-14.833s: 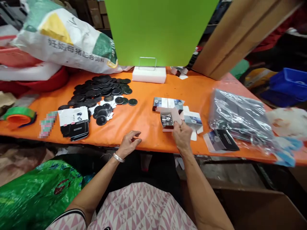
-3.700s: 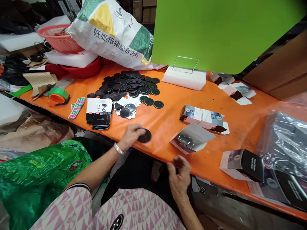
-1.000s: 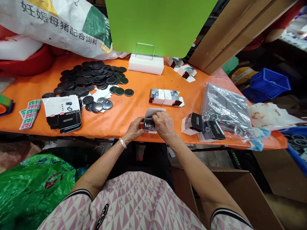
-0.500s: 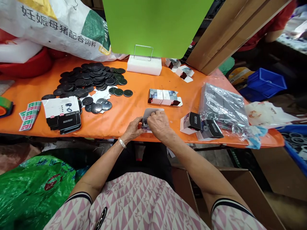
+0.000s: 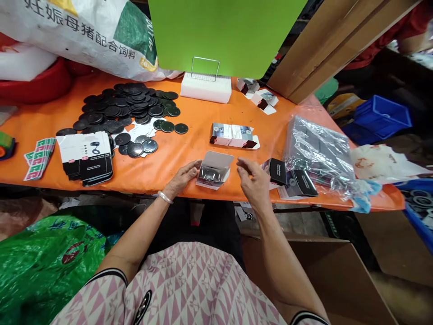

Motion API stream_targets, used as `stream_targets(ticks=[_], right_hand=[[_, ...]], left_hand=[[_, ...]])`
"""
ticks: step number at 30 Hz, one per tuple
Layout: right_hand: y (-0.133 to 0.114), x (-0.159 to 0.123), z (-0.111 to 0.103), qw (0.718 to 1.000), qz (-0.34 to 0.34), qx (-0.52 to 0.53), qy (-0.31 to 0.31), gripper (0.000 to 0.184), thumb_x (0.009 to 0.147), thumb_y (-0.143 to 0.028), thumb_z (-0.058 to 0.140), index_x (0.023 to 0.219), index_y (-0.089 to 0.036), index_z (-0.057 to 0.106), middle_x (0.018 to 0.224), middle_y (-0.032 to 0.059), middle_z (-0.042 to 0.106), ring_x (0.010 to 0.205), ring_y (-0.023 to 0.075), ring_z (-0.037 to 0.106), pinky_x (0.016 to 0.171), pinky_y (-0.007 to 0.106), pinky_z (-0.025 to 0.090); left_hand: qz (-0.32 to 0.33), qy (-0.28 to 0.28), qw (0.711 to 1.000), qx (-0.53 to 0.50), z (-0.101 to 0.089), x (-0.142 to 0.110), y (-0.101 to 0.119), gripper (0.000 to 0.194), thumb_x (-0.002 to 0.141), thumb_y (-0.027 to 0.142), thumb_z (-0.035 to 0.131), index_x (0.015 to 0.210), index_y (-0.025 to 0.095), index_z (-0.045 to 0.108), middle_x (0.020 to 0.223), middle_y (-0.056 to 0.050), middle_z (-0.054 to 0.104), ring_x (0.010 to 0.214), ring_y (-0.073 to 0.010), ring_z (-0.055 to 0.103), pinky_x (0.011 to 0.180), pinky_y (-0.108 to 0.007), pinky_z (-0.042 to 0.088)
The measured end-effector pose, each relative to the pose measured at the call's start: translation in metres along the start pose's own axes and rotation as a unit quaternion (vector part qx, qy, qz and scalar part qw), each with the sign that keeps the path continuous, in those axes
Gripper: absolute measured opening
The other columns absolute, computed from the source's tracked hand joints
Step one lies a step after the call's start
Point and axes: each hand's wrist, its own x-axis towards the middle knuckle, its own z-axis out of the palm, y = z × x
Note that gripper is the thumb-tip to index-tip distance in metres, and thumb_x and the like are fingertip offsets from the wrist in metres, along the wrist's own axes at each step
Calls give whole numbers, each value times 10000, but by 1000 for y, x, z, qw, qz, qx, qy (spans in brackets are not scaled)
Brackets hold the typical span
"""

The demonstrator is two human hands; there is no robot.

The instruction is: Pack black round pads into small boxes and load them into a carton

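Note:
A small open white carton (image 5: 214,170) with a silvery tray inside lies on the orange table top, directly in front of me. My left hand (image 5: 182,178) rests on the table with its fingertips at the carton's left edge, holding nothing. My right hand (image 5: 253,179) hovers to the right of the carton, fingers apart and empty, nearest a small black box (image 5: 277,171). To the left lie a heap of black discs (image 5: 130,106), several silver discs (image 5: 137,150), and a stack of black-and-white printed cards (image 5: 86,158).
Flat printed cartons (image 5: 232,135) lie beyond my hands, and a clear plastic bag of dark items (image 5: 318,158) lies to the right. A white foam block with a wire stand (image 5: 205,88) stands before a green panel (image 5: 223,31). A blue crate (image 5: 382,117) sits off the table.
My right hand has lifted off the carton and moved right. My left hand has also moved slightly left, and the carton now lies open on the table with its silvery tray showing.

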Motion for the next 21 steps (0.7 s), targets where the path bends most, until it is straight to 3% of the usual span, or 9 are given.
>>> stream_targets(ticks=[3, 6, 10, 13, 16, 18, 21], right_hand=[[28, 2, 26, 964, 112, 232, -61, 511, 767, -422, 636, 1219, -189, 586, 1074, 91, 696, 955, 210, 647, 864, 380, 527], [27, 2, 52, 938, 124, 312, -84, 547, 733, -359, 629, 1244, -175, 559, 1145, 87, 687, 1028, 213, 638, 930, 385, 513], [13, -1, 56, 974, 62, 205, -73, 406, 770, -233, 495, 1149, -169, 625, 1088, 59, 707, 1026, 205, 641, 951, 392, 510], [13, -4, 37, 981, -84, 84, -153, 413, 860, -185, 402, 1198, -200, 640, 1279, 81, 641, 1207, 195, 573, 1055, 421, 440], [17, -4, 19, 955, -196, -68, -212, 437, 920, -317, 500, 1336, -197, 564, 1459, 117, 495, 1364, 255, 432, 1130, 510, 334], [17, -5, 14, 940, -207, -161, -217, 504, 921, -438, 554, 1361, -192, 546, 1480, 120, 469, 1398, 305, 377, 1138, 553, 294], [11, -10, 20, 926, -202, -249, -199, 469, 967, -441, 491, 1349, -176, 557, 1458, 124, 496, 1396, 321, 375, 1122, 553, 304]], left_hand=[[0, 53, 998, -32, 13, 5, -6, 507, 901, 552, 486, 1183, 164, 651, 1210, -96, 667, 1189, -248, 564, 1049, -373, 411], [-9, 100, 994, 34, 28, 10, -11, 356, 892, 402, 503, 1117, 163, 639, 1067, -50, 696, 1026, -194, 608, 930, -317, 473], [-19, 170, 978, 118, 39, 14, -11, 230, 877, 330, 473, 961, 163, 607, 863, -13, 666, 835, -146, 595, 755, -258, 494], [-3, 179, 980, 86, 36, 13, -8, 277, 869, 352, 499, 1036, 162, 613, 986, -57, 689, 945, -176, 625, 844, -294, 509], [-23, 112, 993, 2, 23, 7, -8, 391, 827, 363, 526, 1147, 158, 617, 1159, -107, 674, 1100, -236, 616, 958, -375, 496], [-25, 46, 998, -42, 13, 3, -11, 495, 765, 361, 575, 1222, 172, 595, 1266, -112, 631, 1216, -271, 561, 1036, -414, 453], [-17, -10, 1000, -18, 5, -3, -16, 692, 670, 302, 703, 1327, 215, 503, 1370, -97, 550, 1286, -279, 497, 1067, -398, 425]])
